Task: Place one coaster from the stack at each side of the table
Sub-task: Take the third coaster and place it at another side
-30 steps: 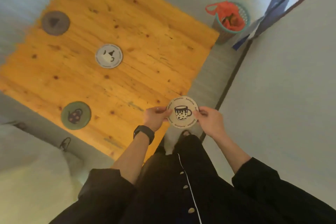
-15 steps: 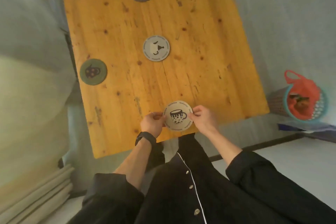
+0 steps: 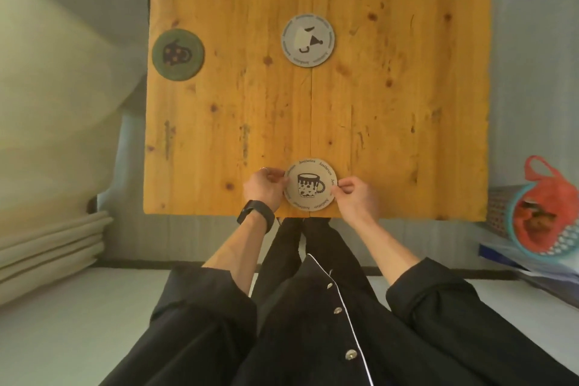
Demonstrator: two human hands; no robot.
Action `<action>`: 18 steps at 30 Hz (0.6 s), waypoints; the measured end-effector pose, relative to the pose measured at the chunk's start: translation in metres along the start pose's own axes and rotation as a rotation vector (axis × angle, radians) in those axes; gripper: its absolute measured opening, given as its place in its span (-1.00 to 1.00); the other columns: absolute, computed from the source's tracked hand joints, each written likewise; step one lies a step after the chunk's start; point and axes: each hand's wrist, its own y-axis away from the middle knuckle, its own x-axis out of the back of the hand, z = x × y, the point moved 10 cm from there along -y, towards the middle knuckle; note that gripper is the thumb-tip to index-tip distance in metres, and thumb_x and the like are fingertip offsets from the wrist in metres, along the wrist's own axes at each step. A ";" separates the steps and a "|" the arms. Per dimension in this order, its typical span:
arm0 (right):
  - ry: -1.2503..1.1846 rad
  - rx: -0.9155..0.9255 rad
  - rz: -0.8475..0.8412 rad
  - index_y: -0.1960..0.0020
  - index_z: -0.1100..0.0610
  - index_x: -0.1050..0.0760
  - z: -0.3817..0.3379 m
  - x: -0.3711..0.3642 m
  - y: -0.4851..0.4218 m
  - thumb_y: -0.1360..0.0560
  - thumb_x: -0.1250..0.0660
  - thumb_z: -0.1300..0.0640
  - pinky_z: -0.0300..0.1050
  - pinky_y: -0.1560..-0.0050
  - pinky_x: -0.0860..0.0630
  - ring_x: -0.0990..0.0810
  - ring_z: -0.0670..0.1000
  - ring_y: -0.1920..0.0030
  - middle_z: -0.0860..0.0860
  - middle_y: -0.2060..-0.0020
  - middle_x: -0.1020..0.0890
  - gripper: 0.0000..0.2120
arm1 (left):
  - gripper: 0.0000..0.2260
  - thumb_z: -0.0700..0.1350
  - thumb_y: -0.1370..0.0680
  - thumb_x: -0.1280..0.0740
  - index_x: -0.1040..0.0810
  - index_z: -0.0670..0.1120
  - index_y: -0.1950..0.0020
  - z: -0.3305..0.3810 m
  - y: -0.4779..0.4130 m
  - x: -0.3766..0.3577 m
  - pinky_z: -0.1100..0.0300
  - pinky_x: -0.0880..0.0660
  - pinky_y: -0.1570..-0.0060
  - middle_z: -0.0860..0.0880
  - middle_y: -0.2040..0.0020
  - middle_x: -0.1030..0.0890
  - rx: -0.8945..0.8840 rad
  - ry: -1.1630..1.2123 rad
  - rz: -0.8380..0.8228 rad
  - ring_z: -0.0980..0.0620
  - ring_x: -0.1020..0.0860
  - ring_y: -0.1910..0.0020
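- Folded cloth (image 3: 47, 244) is stacked on the floor at the far left, well apart from the table (image 3: 391, 104)
- A green coaster (image 3: 178, 54) lies flat at the table's left edge, its rim about level with that edge
- The left hand (image 3: 262, 186), with a black watch (image 3: 255, 213) on the wrist, has its fingertips (image 3: 275, 177) curled in and pinching the left rim of the mug coaster (image 3: 310, 184)
- The mug coaster sits between the two hands, over the table's near edge at mid-width; whether it lies flat on the wood or is held just above it I cannot tell
- A grey coaster (image 3: 308, 40) lies flat near the middle of the table, well beyond the hands
- The right hand (image 3: 357, 197) pinches the coaster's right rim with thumb and fingertips (image 3: 342, 187) pressed together, the other fingers folded
- A basket (image 3: 545, 219) with a red bag in it stands on the floor right of the table
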 end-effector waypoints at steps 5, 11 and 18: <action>-0.022 -0.021 0.021 -0.09 0.05 -0.59 0.001 0.002 -0.001 -0.54 -0.42 0.00 -0.11 -0.02 -0.56 -0.65 -0.04 0.04 -0.07 0.04 -0.70 -0.82 | -0.85 -0.03 -0.51 -0.42 -0.64 0.00 -0.05 0.003 0.001 0.001 0.29 -0.39 0.29 0.06 0.11 -0.63 0.009 -0.017 0.042 0.09 -0.54 0.19; 0.007 -0.010 0.002 -0.08 0.06 -0.58 -0.007 0.004 -0.011 -0.54 -0.42 0.03 -0.15 0.04 -0.56 -0.61 -0.06 0.09 -0.09 0.08 -0.65 -0.84 | -0.86 -0.03 -0.51 -0.41 -0.64 0.00 -0.04 0.006 -0.004 0.002 0.24 -0.45 0.18 0.07 0.13 -0.61 -0.001 -0.027 0.053 0.06 -0.56 0.16; 0.044 -0.001 -0.020 -0.04 0.06 -0.58 -0.009 0.002 -0.016 -0.52 -0.44 0.03 -0.20 0.12 -0.53 -0.61 -0.08 0.14 -0.10 0.13 -0.63 -0.85 | -0.90 -0.02 -0.52 -0.36 -0.55 0.02 -0.01 0.009 -0.004 -0.004 0.19 -0.50 0.17 0.02 0.08 -0.63 -0.032 -0.085 0.030 -0.02 -0.60 0.12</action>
